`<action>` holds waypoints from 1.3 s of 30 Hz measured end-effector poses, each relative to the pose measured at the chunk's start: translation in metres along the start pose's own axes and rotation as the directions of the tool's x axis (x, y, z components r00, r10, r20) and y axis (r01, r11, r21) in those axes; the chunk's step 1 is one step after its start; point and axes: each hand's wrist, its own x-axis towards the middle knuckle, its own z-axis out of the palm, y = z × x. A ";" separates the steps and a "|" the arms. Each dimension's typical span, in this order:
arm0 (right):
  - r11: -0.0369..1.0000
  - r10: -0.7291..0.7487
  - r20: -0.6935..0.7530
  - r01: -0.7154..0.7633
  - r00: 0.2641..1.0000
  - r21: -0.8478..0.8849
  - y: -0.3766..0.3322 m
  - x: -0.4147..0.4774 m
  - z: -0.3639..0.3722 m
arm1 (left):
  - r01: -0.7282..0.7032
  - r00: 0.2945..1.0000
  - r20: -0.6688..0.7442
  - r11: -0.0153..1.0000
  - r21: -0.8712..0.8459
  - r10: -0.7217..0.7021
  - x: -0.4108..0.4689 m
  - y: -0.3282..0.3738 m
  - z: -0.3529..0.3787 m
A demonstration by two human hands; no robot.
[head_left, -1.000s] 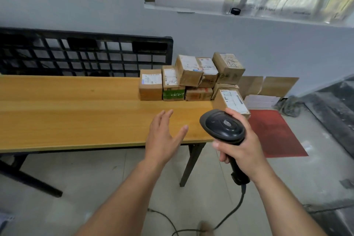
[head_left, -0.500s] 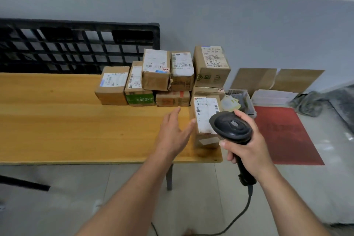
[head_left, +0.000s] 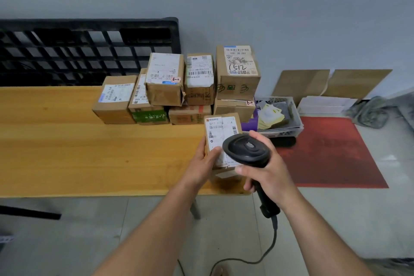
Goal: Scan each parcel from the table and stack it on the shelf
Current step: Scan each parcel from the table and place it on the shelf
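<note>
left hand gripping parcel, right hand holding scanner

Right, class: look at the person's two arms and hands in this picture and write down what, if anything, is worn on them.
Nothing is worn. The left hand and right hand are bare, with no gloves and no rings showing. The left forearm and right forearm are bare down to the picture's lower edge: no sleeve, watch or wristband is in view.

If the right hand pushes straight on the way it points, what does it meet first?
Probably the near parcel that the left hand grips: the scanner in the right hand overlaps its label, though depth is unclear.
</note>
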 end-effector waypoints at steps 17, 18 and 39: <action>0.984 -0.174 0.184 0.168 0.967 0.051 -0.046 -0.049 0.113 | -0.168 0.984 -0.084 0.975 -0.145 0.157 -0.109 -0.027 -0.129; 0.983 -0.185 0.211 0.180 0.960 0.044 -0.051 -0.054 0.124 | -0.182 0.979 -0.116 0.971 -0.155 0.165 -0.117 -0.029 -0.139; 0.932 -0.360 0.467 0.290 0.808 0.217 -0.112 -0.187 0.286 | -0.351 0.839 -0.468 0.933 -0.075 0.278 -0.258 -0.076 -0.317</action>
